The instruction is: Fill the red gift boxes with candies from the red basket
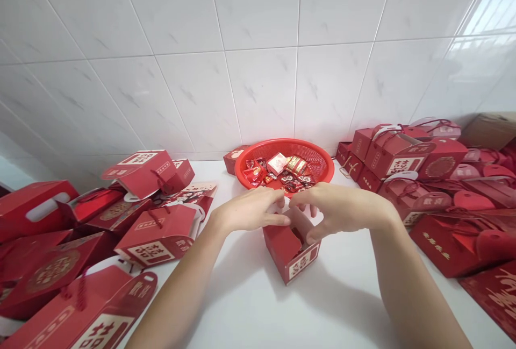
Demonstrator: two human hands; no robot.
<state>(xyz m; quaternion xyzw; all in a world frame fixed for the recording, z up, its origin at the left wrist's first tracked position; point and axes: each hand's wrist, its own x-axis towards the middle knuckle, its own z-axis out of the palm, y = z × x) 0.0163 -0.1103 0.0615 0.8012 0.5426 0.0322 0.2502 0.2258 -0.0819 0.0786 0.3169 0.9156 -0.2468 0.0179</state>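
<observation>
A small red gift box (282, 249) with a white character label on its near side stands at the middle of the white table, its top partly open. My left hand (253, 210) is at the box's left rear edge, its thumb along the top rim and its fingers bent over the back. My right hand (336, 209) curves over the right rear side, thumb at the right edge and fingers apart. Both hands touch the box's upper edges. Just behind them is a red plastic basket (322, 163) holding several wrapped sweets (278, 163). The box's inside is mostly hidden.
Red gift boxes (161, 233) crowd the left of the white table (242, 306). More are stacked on the right (403, 158), with a brown carton (487, 129) behind. One small red box (233, 159) sits left of the basket. A tiled wall (262, 91) closes the back.
</observation>
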